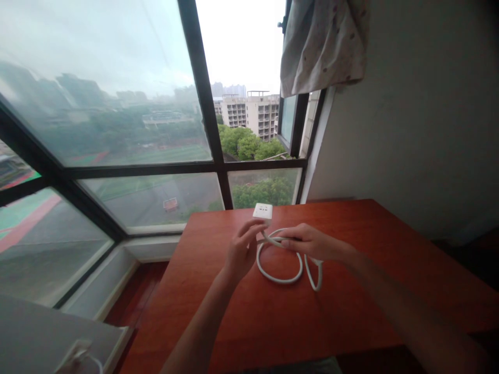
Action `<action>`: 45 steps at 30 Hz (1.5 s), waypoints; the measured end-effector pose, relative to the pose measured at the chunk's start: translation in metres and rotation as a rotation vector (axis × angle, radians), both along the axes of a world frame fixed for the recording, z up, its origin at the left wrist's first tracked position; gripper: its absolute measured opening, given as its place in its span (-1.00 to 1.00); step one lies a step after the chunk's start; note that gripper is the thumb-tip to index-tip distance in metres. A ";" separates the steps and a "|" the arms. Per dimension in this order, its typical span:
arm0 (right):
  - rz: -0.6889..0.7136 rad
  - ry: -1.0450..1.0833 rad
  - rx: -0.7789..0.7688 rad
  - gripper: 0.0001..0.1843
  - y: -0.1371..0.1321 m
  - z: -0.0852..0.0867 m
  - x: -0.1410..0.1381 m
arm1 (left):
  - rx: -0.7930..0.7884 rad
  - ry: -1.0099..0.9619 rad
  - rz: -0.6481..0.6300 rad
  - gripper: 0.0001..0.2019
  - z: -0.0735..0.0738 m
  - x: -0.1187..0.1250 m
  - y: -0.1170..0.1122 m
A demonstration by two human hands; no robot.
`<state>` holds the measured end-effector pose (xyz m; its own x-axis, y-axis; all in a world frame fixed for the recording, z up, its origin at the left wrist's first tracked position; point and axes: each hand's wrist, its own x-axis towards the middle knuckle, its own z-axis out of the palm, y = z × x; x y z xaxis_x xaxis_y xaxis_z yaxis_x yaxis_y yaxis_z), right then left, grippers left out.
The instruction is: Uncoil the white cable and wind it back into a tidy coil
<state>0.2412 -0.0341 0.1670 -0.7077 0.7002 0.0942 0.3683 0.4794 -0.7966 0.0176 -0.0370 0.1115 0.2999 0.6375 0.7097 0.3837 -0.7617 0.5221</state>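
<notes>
ok, gripping white cord in right hand, clamped between thumb and fingers just right of white socket block. at near edge of block with left hand, fingers bent, seemingly touching beside cord exit. can't tell if pinching there or just resting. find block near far edge of reddish-brown table, socket face up; can't confirm as set down or held just above.

to handle cord well: hold right pinch light enough to let it roll, follow its natural curl, don't force a kink close to block. steady block with left hand, avoid tugging at cord exit. mind cord's round loop on near side of fingers, plus narrower bend on near side of right hand; lay both flat, avoid catching with wrist or crossing over. work with slack, not tension.

further out: dark window frame beyond far edge of table, spotted curtain hanging upper right, plain wall on right. outside: pale buildings, green trees, well apart from table.
</notes>
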 end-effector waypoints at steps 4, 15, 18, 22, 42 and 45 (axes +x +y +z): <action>-0.142 0.147 -0.076 -0.55 0.010 -0.008 0.012 | -0.211 -0.078 -0.135 -0.52 -0.015 0.008 -0.003; -0.168 0.274 -0.315 -0.53 0.011 -0.011 -0.020 | -0.252 0.115 0.549 -0.64 -0.041 0.054 -0.003; -0.190 0.243 -0.351 -0.54 0.014 -0.012 -0.016 | -0.312 0.160 0.489 -0.82 -0.040 0.052 0.002; -0.168 0.138 -0.358 -0.57 0.017 -0.012 -0.005 | -0.276 0.249 0.285 -0.71 -0.033 0.036 0.004; -0.046 -0.139 -0.238 -0.57 0.016 -0.014 0.010 | -0.251 0.492 0.027 -0.09 -0.012 0.005 -0.029; -0.025 -0.265 0.026 -0.59 0.020 -0.008 0.012 | -0.220 0.521 0.057 -0.08 -0.011 0.008 -0.034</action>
